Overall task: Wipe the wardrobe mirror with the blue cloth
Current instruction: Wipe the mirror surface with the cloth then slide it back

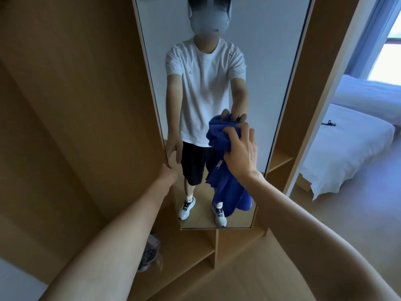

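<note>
- My right hand [239,152] has its grip closed on a bunched part of the blue cloth [221,137], pressed to the wardrobe mirror [217,29]; the rest of it hangs down the glass.
- My left hand [168,173] holds the mirror's left edge, fingers hidden behind it.
- A bed [347,144] with white bedding stands off to the right.

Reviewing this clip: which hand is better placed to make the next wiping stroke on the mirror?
Right. The right hand already grips the blue cloth against the mirror glass, while the left hand holds the mirror's left edge, apparently steadying it.
</note>
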Demonstrator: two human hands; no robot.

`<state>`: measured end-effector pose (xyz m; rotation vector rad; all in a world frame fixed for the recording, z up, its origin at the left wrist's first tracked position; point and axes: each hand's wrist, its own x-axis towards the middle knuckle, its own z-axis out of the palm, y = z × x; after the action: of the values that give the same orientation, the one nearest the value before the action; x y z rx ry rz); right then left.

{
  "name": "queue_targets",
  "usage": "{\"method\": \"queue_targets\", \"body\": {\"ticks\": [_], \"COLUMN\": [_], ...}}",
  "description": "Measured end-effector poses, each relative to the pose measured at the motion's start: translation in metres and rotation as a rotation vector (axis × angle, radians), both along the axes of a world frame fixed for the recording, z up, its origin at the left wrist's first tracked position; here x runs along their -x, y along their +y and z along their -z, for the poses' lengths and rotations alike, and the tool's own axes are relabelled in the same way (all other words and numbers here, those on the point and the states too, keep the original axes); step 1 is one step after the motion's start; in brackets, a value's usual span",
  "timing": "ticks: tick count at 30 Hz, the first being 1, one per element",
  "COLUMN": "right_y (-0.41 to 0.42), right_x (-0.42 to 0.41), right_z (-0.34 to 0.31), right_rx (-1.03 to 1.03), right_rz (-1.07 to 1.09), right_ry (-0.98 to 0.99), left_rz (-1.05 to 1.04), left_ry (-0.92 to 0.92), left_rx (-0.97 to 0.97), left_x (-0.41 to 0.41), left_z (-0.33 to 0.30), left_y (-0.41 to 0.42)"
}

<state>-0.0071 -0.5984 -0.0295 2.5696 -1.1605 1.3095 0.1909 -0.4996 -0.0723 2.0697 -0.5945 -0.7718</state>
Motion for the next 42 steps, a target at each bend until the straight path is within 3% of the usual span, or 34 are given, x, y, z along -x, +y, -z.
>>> {"method": "queue_targets", "body": {"ticks": [5, 8, 12, 18, 21, 31, 37, 42], "right_y": [-0.009, -0.009, 0.003, 0.02, 0.023, 0.013, 0.004, 0.003], "right_x": [-0.012, -0.023, -0.041, -0.048, -0.045, -0.063, -0.074, -0.092], "right_z": [-0.094, -0.11, -0.063, 0.054, 0.06, -0.063, -0.169, -0.258], "right_rx": [0.142, 0.192, 0.255, 0.217, 0.173, 0.247, 0.495, 0.548], "right_rz": [0.067, 0.124, 0.102, -0.096, -0.097, -0.007, 0.035, 0.152], "right_ry": [-0.212, -0.24, -0.109, 0.344, 0.384, 0.15, 0.04, -0.095], "left_rz": [0.029, 0.068, 0.112, 0.116, 0.136, 0.101, 0.085, 0.019], "left_ry": [0.017, 0.017, 0.006, 0.054, 0.053, -0.075, -0.014, 0.008], "left_rx": [-0.042, -0.066, -0.058, -0.009, -0.022, 0.134, 0.425, 0.546], "left_x": [0.0, -0.005, -0.015, -0.027, -0.028, -0.027, -0.036, -0.04], "left_z": [-0.012, -0.015, -0.009, -0.002, -0.004, -0.059, -0.121, -0.153], "left_y": [0.004, 0.008, 0.013, 0.017, 0.019, 0.016, 0.016, 0.008]}}
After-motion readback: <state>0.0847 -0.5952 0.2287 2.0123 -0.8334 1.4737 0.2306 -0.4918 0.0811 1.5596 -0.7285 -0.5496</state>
